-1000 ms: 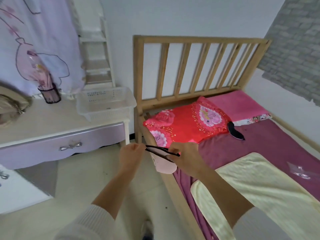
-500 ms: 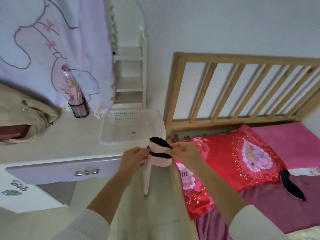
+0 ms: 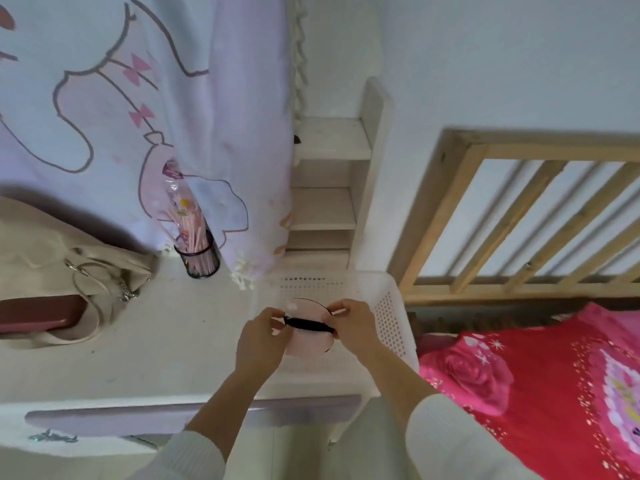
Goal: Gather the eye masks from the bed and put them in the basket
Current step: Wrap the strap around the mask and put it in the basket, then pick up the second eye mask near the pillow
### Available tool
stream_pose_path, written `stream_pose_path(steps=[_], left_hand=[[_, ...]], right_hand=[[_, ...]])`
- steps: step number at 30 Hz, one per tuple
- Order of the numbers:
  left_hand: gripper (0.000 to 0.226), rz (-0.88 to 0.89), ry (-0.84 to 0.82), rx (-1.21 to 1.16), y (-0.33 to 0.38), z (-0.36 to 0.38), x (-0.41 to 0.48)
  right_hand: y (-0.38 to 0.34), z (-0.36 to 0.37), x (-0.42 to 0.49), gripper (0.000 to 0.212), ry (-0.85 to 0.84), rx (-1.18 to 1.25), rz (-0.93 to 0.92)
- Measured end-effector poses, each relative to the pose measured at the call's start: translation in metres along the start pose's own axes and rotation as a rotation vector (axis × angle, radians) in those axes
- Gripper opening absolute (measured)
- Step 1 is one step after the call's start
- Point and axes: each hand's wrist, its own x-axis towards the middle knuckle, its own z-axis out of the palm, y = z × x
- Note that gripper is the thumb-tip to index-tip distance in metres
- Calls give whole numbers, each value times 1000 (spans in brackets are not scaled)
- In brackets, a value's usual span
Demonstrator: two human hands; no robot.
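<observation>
Pink eye mask [image 3: 309, 337] between both hands' grip, over white basket [image 3: 391, 320]

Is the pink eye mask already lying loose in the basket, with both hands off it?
No: the left hand and right hand both grip the pink eye mask over the white basket.

Single head view only; no second view to share scene. Camera sat on person's head, faced forward and down, wide-angle, lines bent at edges. Looked over tabletop [image 3: 145, 344] and white basket [image 3: 391, 306] from close above. Both forearms entered from bottom edge. Bed [image 3: 540, 382] lay at right edge, headboard [image 3: 512, 216] behind, wall farther back.
</observation>
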Motion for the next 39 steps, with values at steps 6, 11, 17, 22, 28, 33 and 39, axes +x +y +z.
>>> stream_pose_path(steps=[6, 11, 17, 22, 28, 33, 39], left_hand=[[48, 91, 111, 353, -44, 2, 35], [53, 118, 39, 418, -54, 6, 39], [52, 277, -18, 462, -13, 25, 53], [41, 446, -162, 394, 53, 88, 49], [28, 771, -446, 327, 136, 218, -22], [35, 894, -797, 435, 183, 332, -111], [38, 930, -964, 624, 230, 439, -207]], right_hand=[[32, 46, 44, 13, -36, -72, 199], [48, 54, 50, 26, -119, -102, 269], [31, 3, 43, 27, -94, -120, 206], [37, -86, 14, 13, 168, -112, 132], [106, -215, -65, 9, 500, -70, 279], [192, -313, -149, 5, 705, -41, 483], [285, -429, -224, 15, 834, 7, 640]])
